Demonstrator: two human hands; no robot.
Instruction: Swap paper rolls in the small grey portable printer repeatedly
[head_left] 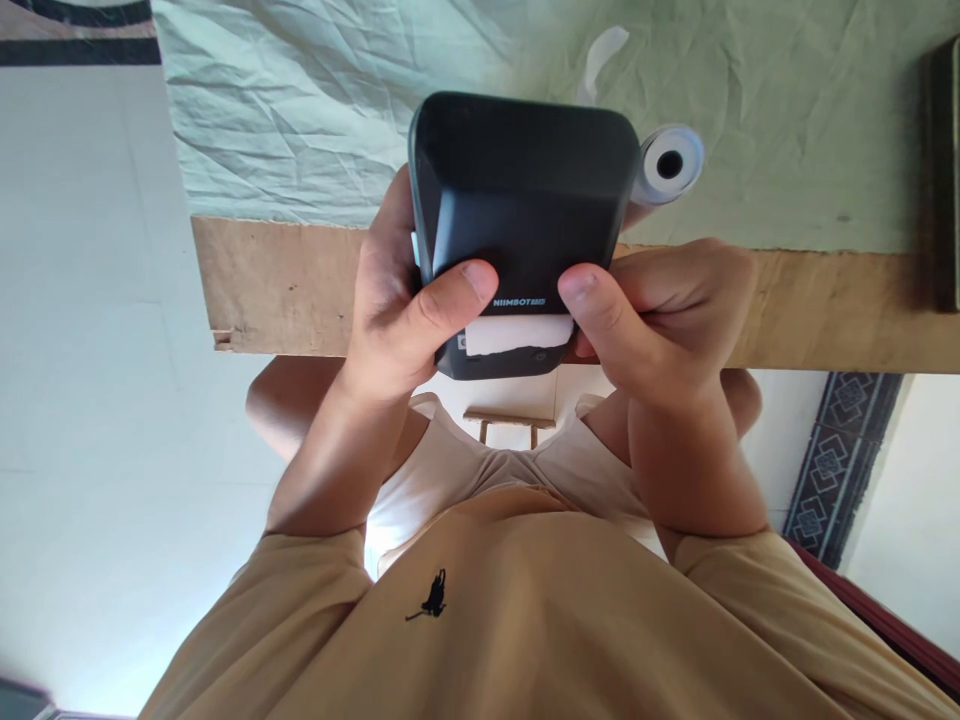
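Observation:
A black label printer (525, 220) with "NIIMBOT" on its lid is held up over the table's front edge. A torn end of white paper (517, 333) sticks out of its slot near my thumbs. My left hand (405, 300) grips the printer's left side, thumb on the lid and fingers hidden behind. On the other side my right hand (645, 310) grips the lower right corner, its thumb on the lid by the slot and the other fingers curled. Just right of the printer, a white paper roll (671, 165) with a dark core lies on the cloth.
A pale green wrinkled cloth (787, 120) covers the wooden table (277, 285), leaving its front strip bare. Behind the printer lies a curled paper scrap (604, 55). A dark-edged object (946, 180) stands at the far right. My legs are under the table edge.

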